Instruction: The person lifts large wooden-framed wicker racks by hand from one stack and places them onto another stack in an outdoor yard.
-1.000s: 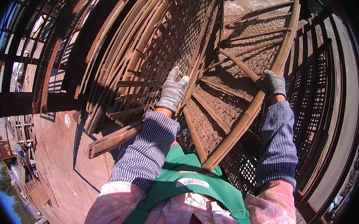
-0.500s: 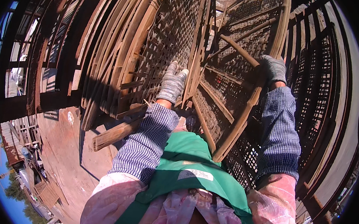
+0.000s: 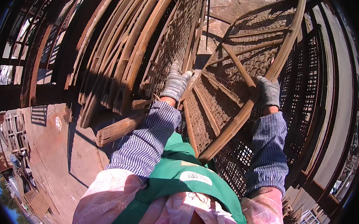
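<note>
Right hand (image 3: 268, 92), gloved, curls round the pole rim (image 3: 230, 127) of a woven tray (image 3: 226, 114) at centre right of the frame; the left hand (image 3: 176, 82), thumb spread from its fingers, is by the tray's left edge, though whether it grips cannot be told. This tray already stands angled away from the bamboo-edged panels (image 3: 126, 46) stacked at upper left, and appears not yet released

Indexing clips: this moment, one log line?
right hand: holds woven panel, right rail | left hand: near panel's left side, hold unclear | stacked panels: left
</note>
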